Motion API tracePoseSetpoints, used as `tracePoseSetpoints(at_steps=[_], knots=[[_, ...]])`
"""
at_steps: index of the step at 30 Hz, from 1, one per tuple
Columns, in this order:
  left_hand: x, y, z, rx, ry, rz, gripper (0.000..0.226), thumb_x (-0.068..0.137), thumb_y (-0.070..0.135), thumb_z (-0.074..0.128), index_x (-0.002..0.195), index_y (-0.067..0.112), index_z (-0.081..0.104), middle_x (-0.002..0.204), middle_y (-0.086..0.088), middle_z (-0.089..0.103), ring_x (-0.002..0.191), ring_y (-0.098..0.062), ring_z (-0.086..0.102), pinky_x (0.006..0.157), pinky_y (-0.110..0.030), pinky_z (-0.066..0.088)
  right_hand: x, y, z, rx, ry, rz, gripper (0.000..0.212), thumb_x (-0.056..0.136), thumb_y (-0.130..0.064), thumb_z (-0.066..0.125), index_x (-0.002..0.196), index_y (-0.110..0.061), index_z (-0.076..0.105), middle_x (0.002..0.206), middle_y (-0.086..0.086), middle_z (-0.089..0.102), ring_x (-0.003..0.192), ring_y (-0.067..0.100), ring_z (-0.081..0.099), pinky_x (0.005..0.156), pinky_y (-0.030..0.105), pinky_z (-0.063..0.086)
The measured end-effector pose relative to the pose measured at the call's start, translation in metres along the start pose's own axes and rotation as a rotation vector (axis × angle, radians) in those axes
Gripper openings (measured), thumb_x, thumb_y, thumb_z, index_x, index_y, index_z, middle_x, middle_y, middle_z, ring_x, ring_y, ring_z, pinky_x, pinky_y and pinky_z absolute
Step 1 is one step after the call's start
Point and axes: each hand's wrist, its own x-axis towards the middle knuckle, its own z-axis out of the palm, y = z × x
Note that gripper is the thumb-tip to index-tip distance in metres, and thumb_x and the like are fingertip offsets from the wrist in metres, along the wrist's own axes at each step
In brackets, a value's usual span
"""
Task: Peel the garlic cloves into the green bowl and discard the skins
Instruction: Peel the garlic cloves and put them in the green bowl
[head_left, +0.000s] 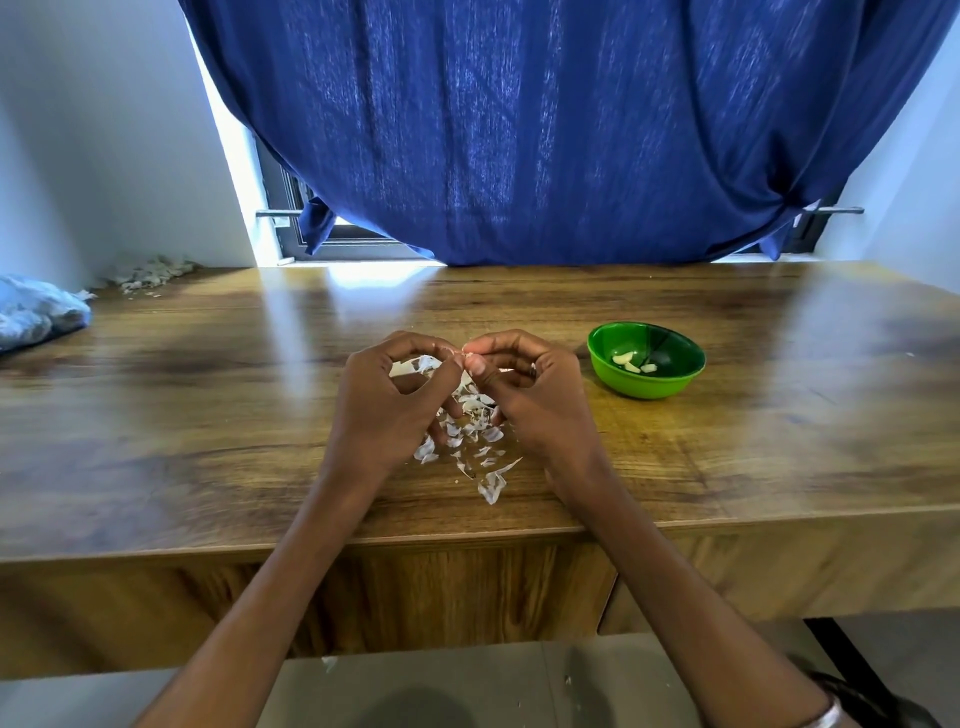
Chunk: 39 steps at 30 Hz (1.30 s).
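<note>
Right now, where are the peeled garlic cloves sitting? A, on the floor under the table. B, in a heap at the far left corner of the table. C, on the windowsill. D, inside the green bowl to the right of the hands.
D: a few pale peeled cloves lie in the bottom of the green bowl, which stands on the table to the right of the right hand.

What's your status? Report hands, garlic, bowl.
Left hand and right hand both pinching one garlic clove, mid-peel. Green bowl holds three peeled cloves. Loose skins on the table beneath the hands, not discarded. Nothing blocking the bowl.
</note>
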Motion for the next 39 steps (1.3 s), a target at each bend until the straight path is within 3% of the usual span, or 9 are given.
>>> tracePoseSetpoints(at_steps=[8,13,15,20,24,30,36,39], knots=[[-0.001,0.002,0.001,-0.013,-0.056,-0.023,0.003,0.092,0.01,0.071,0.094,0.008,0.07,0.088,0.006,0.071,0.057,-0.025,0.069,0.041,-0.029,0.051,-0.001,-0.001,-0.002,0.053,0.014,0.047,0.01,0.086,-0.013,0.077,0.093,-0.019,0.073,0.088,-0.002,0.077,0.076,0.004,0.068,0.055,0.019,0.05],[-0.002,0.003,0.0,-0.058,-0.154,0.016,0.025,0.085,0.026,0.07,0.099,0.006,0.065,0.103,-0.006,0.067,0.063,-0.026,0.07,0.042,-0.031,0.052,-0.003,-0.004,-0.004,0.153,-0.015,0.15,0.01,0.089,-0.012,0.073,0.09,-0.022,0.075,0.089,-0.008,0.076,0.075,-0.001,0.066,0.055,0.02,0.048],[-0.002,0.003,-0.002,-0.089,-0.183,0.006,0.025,0.084,0.023,0.07,0.098,0.003,0.063,0.104,-0.01,0.066,0.065,-0.024,0.069,0.043,-0.031,0.052,-0.004,-0.005,-0.003,0.153,-0.069,0.185,0.006,0.089,-0.015,0.074,0.091,-0.021,0.075,0.091,-0.009,0.076,0.076,0.001,0.065,0.056,0.021,0.049],[-0.001,0.001,-0.003,-0.155,-0.248,-0.075,0.022,0.087,0.021,0.07,0.101,0.005,0.068,0.09,0.001,0.067,0.064,-0.016,0.062,0.048,-0.03,0.05,-0.003,-0.004,-0.001,0.111,-0.089,0.141,0.003,0.088,-0.017,0.076,0.09,-0.019,0.074,0.092,-0.008,0.076,0.074,0.003,0.065,0.056,0.022,0.048],[0.0,-0.003,-0.003,-0.137,-0.213,-0.08,0.013,0.093,0.01,0.068,0.103,0.001,0.069,0.079,0.003,0.063,0.061,-0.011,0.059,0.049,-0.031,0.051,-0.001,-0.001,0.001,0.075,-0.096,0.092,0.003,0.089,-0.013,0.074,0.09,-0.015,0.072,0.092,-0.008,0.075,0.075,0.001,0.066,0.054,0.02,0.049],[0.001,-0.006,-0.001,-0.117,-0.177,-0.074,0.009,0.095,0.006,0.066,0.099,-0.001,0.07,0.067,0.002,0.059,0.058,-0.012,0.055,0.05,-0.032,0.052,0.0,0.003,0.006,-0.009,-0.14,0.009,0.017,0.095,-0.011,0.068,0.084,-0.023,0.064,0.099,0.011,0.074,0.075,0.011,0.066,0.053,0.026,0.05],[0.0,-0.003,0.002,-0.083,-0.182,-0.068,0.015,0.1,0.007,0.059,0.097,0.012,0.073,0.062,-0.001,0.058,0.056,-0.013,0.052,0.047,-0.03,0.049,0.001,0.003,0.008,-0.062,-0.107,-0.042,0.015,0.096,-0.01,0.067,0.085,-0.018,0.06,0.089,0.003,0.068,0.08,0.015,0.065,0.052,0.025,0.051],[-0.002,-0.002,0.005,-0.055,-0.177,-0.042,0.014,0.103,0.007,0.056,0.097,0.008,0.069,0.061,0.004,0.058,0.054,-0.013,0.051,0.045,-0.029,0.048,0.001,0.006,0.009,-0.112,-0.063,-0.092,0.02,0.095,-0.01,0.068,0.083,-0.023,0.058,0.088,-0.004,0.068,0.088,0.017,0.068,0.065,0.04,0.058]])
